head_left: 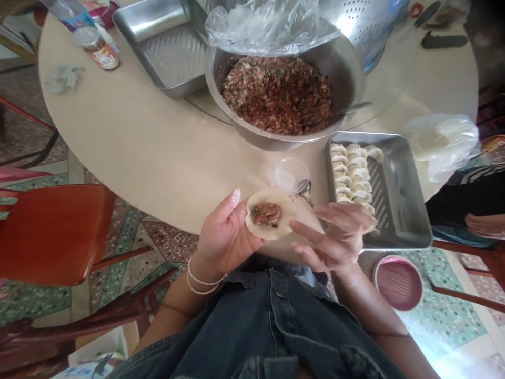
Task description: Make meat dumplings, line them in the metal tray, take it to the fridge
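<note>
Head view, nearest first, with clock positions taken from the wrapper [288, 213]: the left forearm is slanting in from 7 o'clock and the right from 5 o'clock; the left hand [229, 234] is cradling the wrapper from 8 o'clock, palm turned up, fingers supporting the dough from beneath and the thumb, whitened at its tip, standing clear of the filling [267, 213]; the right hand [335, 237] is hovering around 4 o'clock, grasping nothing that shows, its fingers loosely bent and pointing toward 9 o'clock; one fingertip is lying at the dough's edge, though whether it is touching I cannot tell.

The wrapper is sitting over the near edge of the counter [165, 142], with its filling lying a little toward 9 o'clock; working it well probably means holding the palm level, centring the filling and leaving a clean band of dough all round; a light fingertip should suit, as thin dough could tear.

Farther out, a clear dish [286, 181] is standing at 1 o'clock, with a spoon [305, 185] lying just beside it; a metal tray [402, 189] is holding folded dumplings [357, 168] near 3 o'clock; beyond, at 12 o'clock, a large basin [256, 134] is holding meat mixture [276, 95].
</note>
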`<action>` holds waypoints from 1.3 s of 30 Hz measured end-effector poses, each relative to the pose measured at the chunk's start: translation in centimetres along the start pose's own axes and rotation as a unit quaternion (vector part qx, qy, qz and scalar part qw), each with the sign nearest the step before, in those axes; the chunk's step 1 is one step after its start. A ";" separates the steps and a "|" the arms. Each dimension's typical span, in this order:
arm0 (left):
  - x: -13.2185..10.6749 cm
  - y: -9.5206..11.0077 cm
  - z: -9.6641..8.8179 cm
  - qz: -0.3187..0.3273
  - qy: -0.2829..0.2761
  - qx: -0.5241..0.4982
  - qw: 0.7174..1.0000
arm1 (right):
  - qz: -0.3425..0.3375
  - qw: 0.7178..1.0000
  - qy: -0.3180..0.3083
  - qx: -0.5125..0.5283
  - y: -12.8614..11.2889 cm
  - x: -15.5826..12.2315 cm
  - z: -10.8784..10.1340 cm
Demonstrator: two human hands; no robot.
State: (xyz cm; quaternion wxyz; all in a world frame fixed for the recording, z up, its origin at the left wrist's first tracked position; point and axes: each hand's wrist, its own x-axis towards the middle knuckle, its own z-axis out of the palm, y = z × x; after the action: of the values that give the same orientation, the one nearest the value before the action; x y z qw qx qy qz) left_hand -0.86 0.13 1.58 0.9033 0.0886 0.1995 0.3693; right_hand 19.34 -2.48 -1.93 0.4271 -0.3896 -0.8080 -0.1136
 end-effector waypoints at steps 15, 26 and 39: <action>0.2 -1.9 -0.2 0.056 0.009 0.112 0.992 | 0.067 0.996 0.029 0.050 -0.5 0.6 1.0; -0.1 -1.7 -0.9 0.064 -0.045 0.201 0.976 | 0.103 0.991 -0.032 0.082 -0.7 2.0 1.0; 1.3 -4.6 -0.7 0.223 -0.039 0.162 0.961 | 0.160 0.985 0.070 -0.014 -1.0 3.0 1.8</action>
State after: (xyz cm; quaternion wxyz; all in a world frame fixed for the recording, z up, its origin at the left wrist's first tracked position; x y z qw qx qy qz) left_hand 2.58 -2.24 -0.88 0.7789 0.2903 0.1961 0.5201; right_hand 16.54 -0.66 -0.57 0.4900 -0.5105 -0.7018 -0.0824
